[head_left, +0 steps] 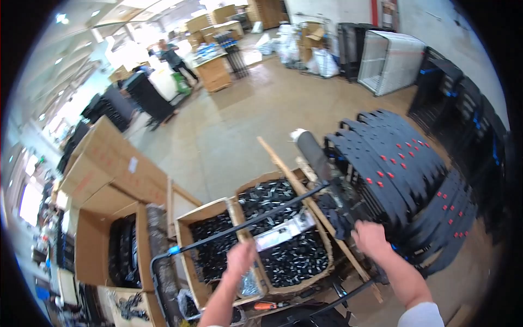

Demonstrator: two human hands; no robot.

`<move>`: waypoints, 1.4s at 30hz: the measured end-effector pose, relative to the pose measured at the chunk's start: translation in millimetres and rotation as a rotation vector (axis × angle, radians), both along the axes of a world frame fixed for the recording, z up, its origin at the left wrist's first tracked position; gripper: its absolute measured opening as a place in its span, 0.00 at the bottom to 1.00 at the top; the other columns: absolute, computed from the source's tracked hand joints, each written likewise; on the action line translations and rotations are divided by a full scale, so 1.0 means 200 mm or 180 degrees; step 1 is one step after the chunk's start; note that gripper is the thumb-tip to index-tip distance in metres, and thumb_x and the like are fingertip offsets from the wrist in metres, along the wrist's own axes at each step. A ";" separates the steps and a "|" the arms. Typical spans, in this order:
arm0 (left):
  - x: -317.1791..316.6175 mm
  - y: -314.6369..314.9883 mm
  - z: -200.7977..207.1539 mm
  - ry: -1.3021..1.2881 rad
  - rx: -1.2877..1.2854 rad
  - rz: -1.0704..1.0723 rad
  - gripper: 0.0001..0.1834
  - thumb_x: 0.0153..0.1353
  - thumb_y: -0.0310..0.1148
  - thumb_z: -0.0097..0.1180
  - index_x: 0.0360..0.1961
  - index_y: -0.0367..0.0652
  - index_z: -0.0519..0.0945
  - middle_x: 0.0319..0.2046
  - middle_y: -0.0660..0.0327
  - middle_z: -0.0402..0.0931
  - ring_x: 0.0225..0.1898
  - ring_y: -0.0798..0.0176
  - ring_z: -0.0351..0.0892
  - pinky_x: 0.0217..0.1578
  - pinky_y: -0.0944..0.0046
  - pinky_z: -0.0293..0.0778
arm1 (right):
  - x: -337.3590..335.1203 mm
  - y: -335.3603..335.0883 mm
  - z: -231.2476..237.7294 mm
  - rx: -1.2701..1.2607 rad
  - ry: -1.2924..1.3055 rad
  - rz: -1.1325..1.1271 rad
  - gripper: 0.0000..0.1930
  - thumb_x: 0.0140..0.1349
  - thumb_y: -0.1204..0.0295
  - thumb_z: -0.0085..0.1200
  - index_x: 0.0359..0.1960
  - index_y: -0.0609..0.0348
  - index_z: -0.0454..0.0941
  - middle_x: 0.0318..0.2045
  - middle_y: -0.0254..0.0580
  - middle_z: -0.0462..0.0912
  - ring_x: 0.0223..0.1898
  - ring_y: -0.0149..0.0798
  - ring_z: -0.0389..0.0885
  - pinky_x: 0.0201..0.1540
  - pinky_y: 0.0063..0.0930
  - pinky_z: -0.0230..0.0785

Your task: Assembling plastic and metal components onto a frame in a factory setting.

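A black bent-tube frame (245,223) with a bit of blue tape lies slantwise over two open bins. My left hand (240,257) is closed just below the tube, over the wooden divider; what it grips, if anything, is hidden. Curled fingers also show on my right hand (371,238), right of the bins beside a dark cloth-like bundle (330,215); I cannot make out anything in them. Small black parts (291,259) fill the bins. A silvery flat plate (284,232) rests on top of the right-hand parts.
A long wooden strip (321,215) crosses the right bin's edge. Stacked black curved panels with red bits (395,158) stand at the right. At the left is an open cardboard box (90,245) with black parts. An orange-handled tool (267,306) lies near me. Far off, a person (175,59) stands.
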State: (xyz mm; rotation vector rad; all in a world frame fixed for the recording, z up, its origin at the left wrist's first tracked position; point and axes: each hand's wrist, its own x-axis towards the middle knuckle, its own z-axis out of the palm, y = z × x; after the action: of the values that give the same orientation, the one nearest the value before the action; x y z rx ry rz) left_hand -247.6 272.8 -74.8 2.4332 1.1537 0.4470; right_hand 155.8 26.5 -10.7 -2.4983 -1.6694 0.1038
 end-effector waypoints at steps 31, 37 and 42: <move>-0.72 -1.45 -0.16 0.0114 -0.0244 0.1881 0.13 0.70 0.44 0.59 0.40 0.50 0.90 0.35 0.58 0.89 0.39 0.49 0.88 0.39 0.48 0.81 | 0.44 1.28 -0.41 -0.1391 -0.1827 0.0710 0.15 0.71 0.64 0.53 0.43 0.48 0.94 0.42 0.40 0.94 0.46 0.43 0.94 0.44 0.40 0.87; -0.76 -1.50 -0.16 0.0162 -0.0340 0.1772 0.12 0.70 0.43 0.59 0.40 0.49 0.89 0.37 0.59 0.88 0.42 0.52 0.88 0.40 0.49 0.78 | 0.44 1.29 -0.48 -0.0714 -0.1300 0.0306 0.25 0.79 0.56 0.45 0.38 0.62 0.91 0.40 0.55 0.92 0.45 0.55 0.92 0.49 0.48 0.85; -0.83 -1.50 -0.15 -0.0314 -0.0626 0.1552 0.13 0.72 0.42 0.58 0.44 0.45 0.87 0.42 0.55 0.87 0.46 0.47 0.86 0.46 0.48 0.79 | 0.45 1.26 -0.48 -0.0636 -0.1246 0.0336 0.27 0.80 0.54 0.44 0.40 0.64 0.90 0.42 0.57 0.92 0.46 0.56 0.92 0.49 0.49 0.85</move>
State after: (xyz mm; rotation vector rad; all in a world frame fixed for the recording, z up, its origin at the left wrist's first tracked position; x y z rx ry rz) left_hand -414.2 -27.3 -105.2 1.9310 1.6621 0.5575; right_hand 246.3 278.2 -105.8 -2.7106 -2.0283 -0.2357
